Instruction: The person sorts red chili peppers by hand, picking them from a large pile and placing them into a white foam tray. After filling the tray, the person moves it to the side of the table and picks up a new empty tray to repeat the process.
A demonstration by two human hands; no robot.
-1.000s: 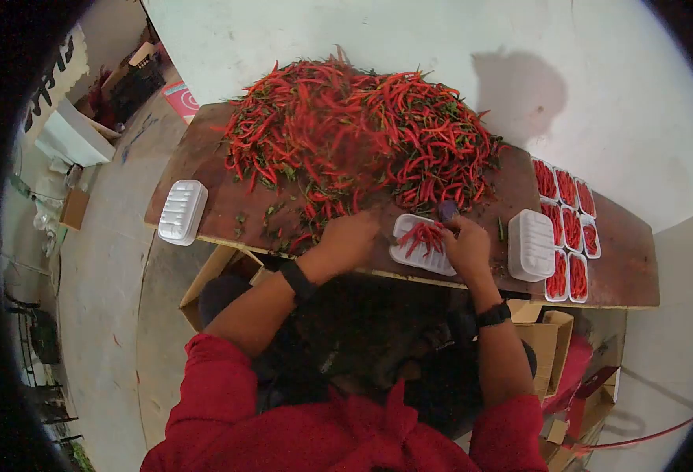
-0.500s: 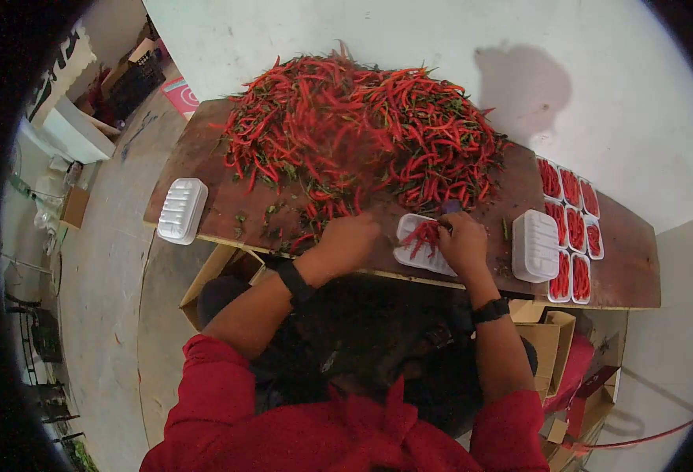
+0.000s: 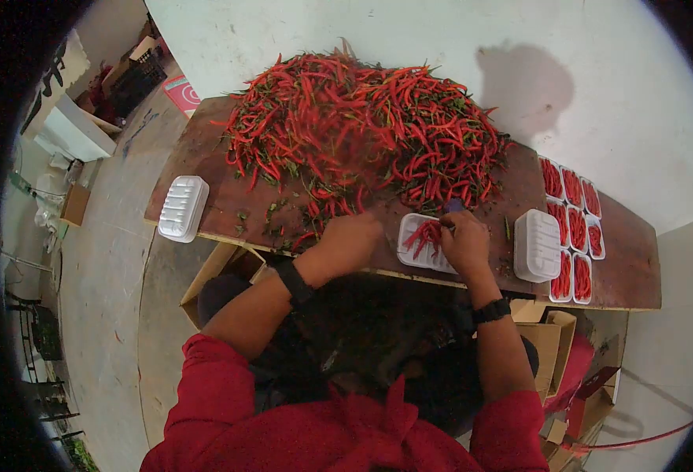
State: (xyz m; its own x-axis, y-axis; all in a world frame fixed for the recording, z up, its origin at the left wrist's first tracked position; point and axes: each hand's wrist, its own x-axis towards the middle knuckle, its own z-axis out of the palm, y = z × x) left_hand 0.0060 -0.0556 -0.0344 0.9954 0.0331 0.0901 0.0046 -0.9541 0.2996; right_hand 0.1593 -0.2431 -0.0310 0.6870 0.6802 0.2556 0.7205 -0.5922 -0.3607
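My left hand (image 3: 351, 242) is over the table's front edge, just below the big heap of red chillies (image 3: 331, 110); its fingers are blurred and what they hold, if anything, cannot be made out. My right hand (image 3: 464, 240) is at the right side of a white tray (image 3: 403, 250), its fingers closed near a small bunch of red chillies (image 3: 423, 237) lying in that tray. What is between these fingers is too small to tell. A dark purplish object (image 3: 454, 205) shows just beyond my right hand.
A stack of white trays (image 3: 537, 245) stands right of my right hand, beside several chilli-filled trays (image 3: 578, 228). More upturned white trays (image 3: 183, 208) sit at the table's left end. Stems and leaves litter the wooden tabletop (image 3: 213, 177). Cardboard boxes (image 3: 537, 346) are below the table.
Both hands stay in nearly the same places. The white tray and the bunch in it appear very slightly shifted to the right.
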